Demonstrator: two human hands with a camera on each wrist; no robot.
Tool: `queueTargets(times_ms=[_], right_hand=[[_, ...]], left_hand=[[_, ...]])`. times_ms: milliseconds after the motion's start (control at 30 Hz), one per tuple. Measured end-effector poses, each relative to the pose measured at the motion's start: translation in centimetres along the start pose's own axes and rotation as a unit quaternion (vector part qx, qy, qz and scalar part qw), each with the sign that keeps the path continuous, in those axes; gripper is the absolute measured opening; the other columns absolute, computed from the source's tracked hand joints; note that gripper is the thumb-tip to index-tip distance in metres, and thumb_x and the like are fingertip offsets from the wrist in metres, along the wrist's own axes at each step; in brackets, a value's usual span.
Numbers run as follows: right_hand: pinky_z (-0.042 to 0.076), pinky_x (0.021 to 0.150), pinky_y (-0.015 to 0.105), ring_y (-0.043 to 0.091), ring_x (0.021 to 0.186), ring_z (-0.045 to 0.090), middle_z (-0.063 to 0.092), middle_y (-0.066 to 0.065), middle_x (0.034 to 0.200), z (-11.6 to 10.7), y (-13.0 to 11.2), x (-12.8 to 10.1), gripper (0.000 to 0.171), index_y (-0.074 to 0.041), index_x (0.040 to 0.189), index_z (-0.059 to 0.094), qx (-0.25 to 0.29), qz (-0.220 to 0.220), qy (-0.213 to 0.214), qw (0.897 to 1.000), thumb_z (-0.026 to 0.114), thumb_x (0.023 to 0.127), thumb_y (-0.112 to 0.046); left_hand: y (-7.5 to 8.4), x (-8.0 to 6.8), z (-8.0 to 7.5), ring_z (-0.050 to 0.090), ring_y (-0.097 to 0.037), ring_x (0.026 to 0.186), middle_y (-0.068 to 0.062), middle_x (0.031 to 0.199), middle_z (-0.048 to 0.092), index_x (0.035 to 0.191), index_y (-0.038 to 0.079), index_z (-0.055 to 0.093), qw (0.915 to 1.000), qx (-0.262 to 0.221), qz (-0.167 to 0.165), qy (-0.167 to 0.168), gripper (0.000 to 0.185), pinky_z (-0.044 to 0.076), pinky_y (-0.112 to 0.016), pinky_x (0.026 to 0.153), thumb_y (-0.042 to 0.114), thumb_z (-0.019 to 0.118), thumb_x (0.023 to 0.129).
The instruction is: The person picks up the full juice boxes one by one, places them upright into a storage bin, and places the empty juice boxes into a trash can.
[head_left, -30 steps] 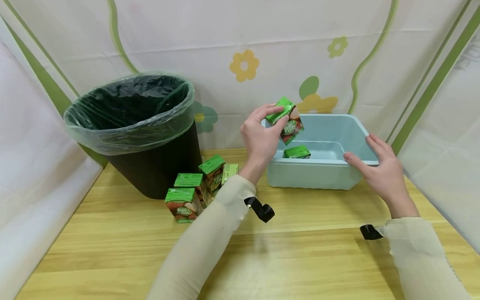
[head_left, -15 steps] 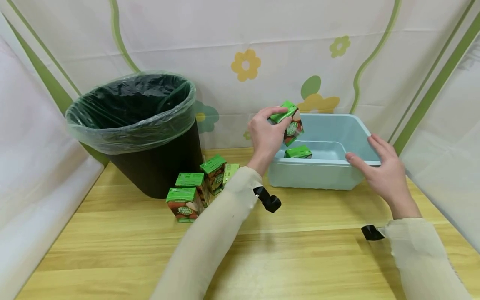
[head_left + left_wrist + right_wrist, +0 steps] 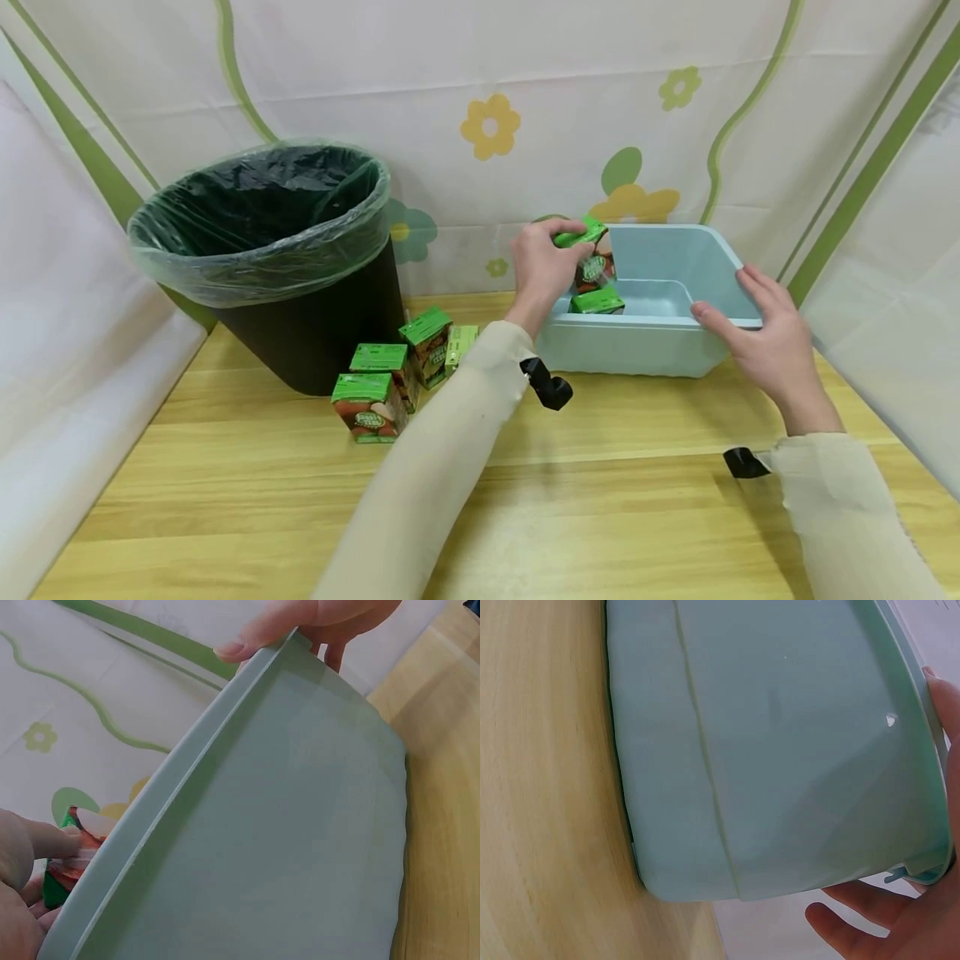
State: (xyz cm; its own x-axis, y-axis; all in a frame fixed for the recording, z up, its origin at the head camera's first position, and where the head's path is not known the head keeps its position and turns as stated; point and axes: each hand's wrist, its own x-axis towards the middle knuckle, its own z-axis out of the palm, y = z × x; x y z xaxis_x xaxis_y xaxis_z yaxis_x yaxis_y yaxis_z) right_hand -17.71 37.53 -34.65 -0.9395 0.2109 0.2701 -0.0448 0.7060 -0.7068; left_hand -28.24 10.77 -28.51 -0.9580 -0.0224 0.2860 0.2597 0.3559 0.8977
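Observation:
My left hand grips a small green carton and holds it low inside the left end of the pale blue tub, just above another green carton lying on the tub's floor. In the left wrist view the held carton peeks over the tub's rim. My right hand rests with straight fingers on the tub's front right rim, thumb over the near edge; its fingers show under the tub wall.
A black bin lined with clear plastic stands at the left back. Several green cartons sit on the wooden table beside it. Patterned cloth walls close in the back and both sides.
My left hand has lowered the carton from above the tub's rim down into the tub, moving slightly right. The right hand has stayed on the rim.

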Motion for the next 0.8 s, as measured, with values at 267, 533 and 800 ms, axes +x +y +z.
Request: queueTargets(times_ms=[267, 533, 800], right_hand=[[0.009, 0.129, 0.073, 0.040, 0.167, 0.004, 0.010, 0.001, 0.181, -0.06, -0.14, -0.03, 0.090, -0.015, 0.170, 0.023, 0.004, 0.000, -0.006, 1.000, 0.067, 0.101, -0.050], [0.009, 0.129, 0.073, 0.040, 0.167, 0.004, 0.010, 0.001, 0.181, -0.09, 0.04, 0.05, 0.090, -0.014, 0.170, 0.023, 0.002, -0.003, -0.006, 1.000, 0.067, 0.101, -0.050], [0.009, 0.128, 0.074, 0.041, 0.167, 0.004, 0.010, 0.001, 0.181, -0.09, 0.15, 0.08, 0.090, -0.014, 0.170, 0.023, 0.001, -0.005, -0.006, 1.000, 0.067, 0.101, -0.050]], left_hand=[[0.13, 0.38, 0.30, 0.068, -0.013, 0.119, 0.006, 0.125, 0.077, 0.108, 0.022, 0.085, 0.9975, 0.045, -0.026, -0.048, 0.020, 0.059, -0.024, 0.089, 0.017, 0.088, 0.089], [0.00, 0.52, 0.51, 0.066, -0.017, 0.126, 0.006, 0.119, 0.079, 0.109, 0.020, 0.085, 0.9920, 0.088, -0.024, -0.088, 0.022, 0.059, -0.029, 0.096, 0.014, 0.088, 0.088], [-0.07, 0.55, 0.66, 0.068, -0.016, 0.119, 0.004, 0.120, 0.078, 0.106, 0.019, 0.085, 0.9866, 0.119, -0.019, -0.110, 0.023, 0.060, -0.031, 0.097, 0.010, 0.089, 0.086]])
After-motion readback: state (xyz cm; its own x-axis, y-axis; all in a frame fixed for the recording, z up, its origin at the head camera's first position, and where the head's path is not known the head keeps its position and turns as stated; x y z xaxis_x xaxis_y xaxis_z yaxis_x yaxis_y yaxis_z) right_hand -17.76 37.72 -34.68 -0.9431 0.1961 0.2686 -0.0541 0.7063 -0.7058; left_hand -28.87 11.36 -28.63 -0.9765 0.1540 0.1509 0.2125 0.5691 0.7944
